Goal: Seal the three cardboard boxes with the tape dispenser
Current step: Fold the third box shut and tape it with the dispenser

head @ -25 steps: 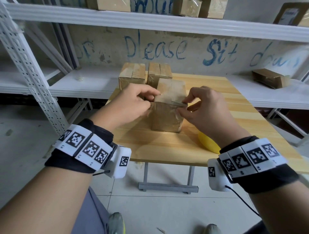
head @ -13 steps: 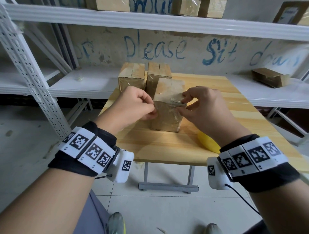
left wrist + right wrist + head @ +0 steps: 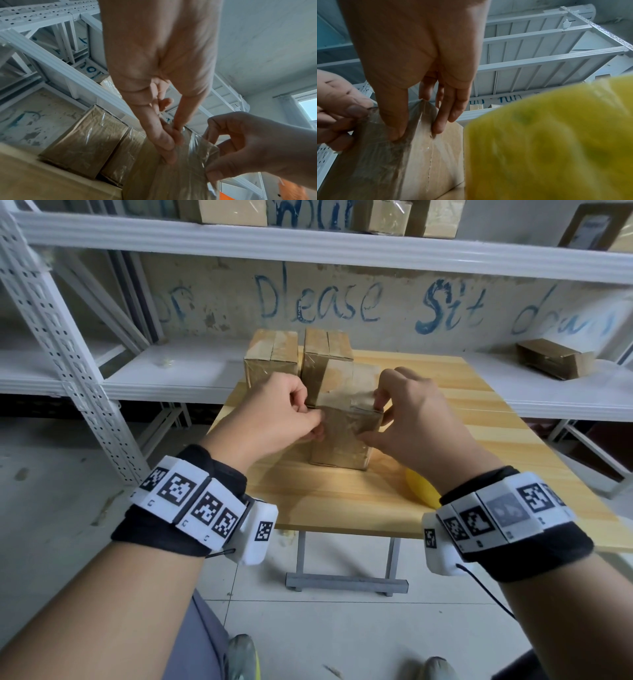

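Three cardboard boxes stand on the wooden table [image 3: 479,419]. Two wrapped boxes [image 3: 270,354] [image 3: 325,350] stand at the back. The near box [image 3: 342,443] is between my hands, with clear tape [image 3: 346,398] over its top and front. My left hand [image 3: 317,422] pinches the tape against the box's upper left edge; the left wrist view shows its thumb and forefinger [image 3: 164,142] on the film. My right hand [image 3: 373,419] grips the upper right corner, thumb [image 3: 393,121] on the taped front. The yellow tape dispenser [image 3: 421,491] lies on the table by my right wrist, half hidden.
White metal shelving [image 3: 342,244] runs behind and to the left of the table, with several boxes on top. Another cardboard box [image 3: 555,357] lies on the right shelf. The table's front edge is near my wrists, with tiled floor [image 3: 342,628] below.
My left hand slid from the box's top left edge down to its upper front left. The right thumb moved lower on the taped front. The box stayed put.
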### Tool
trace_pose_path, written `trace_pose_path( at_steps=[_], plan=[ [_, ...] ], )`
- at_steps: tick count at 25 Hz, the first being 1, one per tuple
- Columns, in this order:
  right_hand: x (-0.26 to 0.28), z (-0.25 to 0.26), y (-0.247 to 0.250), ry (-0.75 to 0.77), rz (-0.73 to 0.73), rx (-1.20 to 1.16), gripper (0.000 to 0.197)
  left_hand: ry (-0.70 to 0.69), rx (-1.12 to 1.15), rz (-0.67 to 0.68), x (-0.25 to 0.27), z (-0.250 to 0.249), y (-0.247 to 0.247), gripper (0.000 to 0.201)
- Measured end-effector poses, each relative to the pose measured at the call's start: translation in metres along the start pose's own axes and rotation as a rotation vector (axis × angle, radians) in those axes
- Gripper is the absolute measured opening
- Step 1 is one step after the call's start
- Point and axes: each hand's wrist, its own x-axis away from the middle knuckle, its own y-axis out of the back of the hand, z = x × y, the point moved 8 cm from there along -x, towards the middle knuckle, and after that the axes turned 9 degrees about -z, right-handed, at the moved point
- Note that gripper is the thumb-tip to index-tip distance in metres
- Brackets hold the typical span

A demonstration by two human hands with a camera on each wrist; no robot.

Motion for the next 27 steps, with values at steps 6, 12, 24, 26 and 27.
trace_pose_path(
  at_steps=[6,12,24,26,27],
  plan=[
    [0.003,0.004,0.000,0.007,-0.009,-0.013,0.038,-0.157,-0.177,0.029,0.006,-0.011,-0.002,0.035],
    [0.003,0.008,0.001,0.018,-0.023,0.080,0.040,-0.245,-0.242,-0.032,-0.002,-0.013,0.000,0.034],
    [0.001,0.005,0.005,0.112,-0.057,-0.007,0.020,-0.208,-0.204,0.043,-0.011,-0.010,0.001,0.043],
    [0.001,0.006,0.005,0.116,-0.035,-0.017,0.020,-0.208,-0.222,0.073,-0.010,-0.012,0.001,0.038],
    [0.001,0.005,0.005,0.086,-0.031,-0.033,0.020,-0.206,-0.220,0.085,-0.009,-0.012,0.001,0.036]
  ],
)
